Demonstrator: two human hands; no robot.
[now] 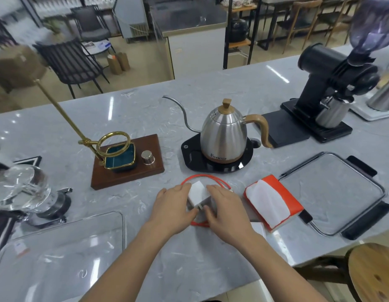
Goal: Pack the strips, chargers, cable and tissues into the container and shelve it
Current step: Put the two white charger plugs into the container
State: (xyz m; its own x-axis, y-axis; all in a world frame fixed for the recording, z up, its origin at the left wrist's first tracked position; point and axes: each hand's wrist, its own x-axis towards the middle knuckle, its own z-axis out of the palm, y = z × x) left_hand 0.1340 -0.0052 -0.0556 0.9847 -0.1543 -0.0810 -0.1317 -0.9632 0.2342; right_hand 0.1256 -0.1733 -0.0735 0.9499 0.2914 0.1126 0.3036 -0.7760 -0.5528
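Head view: both hands, left hand [170,209] and right hand [225,211], grip the white charger [199,194] between their fingers, orange cable [207,178] looped around it.

On the grey marbled table [132,110], a steel gooseneck kettle [224,131] on a black base stands beyond the hands, a wooden-based brass pour-over stand [126,160] beyond-left of them, and a black coffee grinder [333,83] far right.

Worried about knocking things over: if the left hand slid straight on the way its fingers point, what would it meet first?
The white charger, which the left hand already touches. Beyond it, probably the kettle base; depth is unclear.
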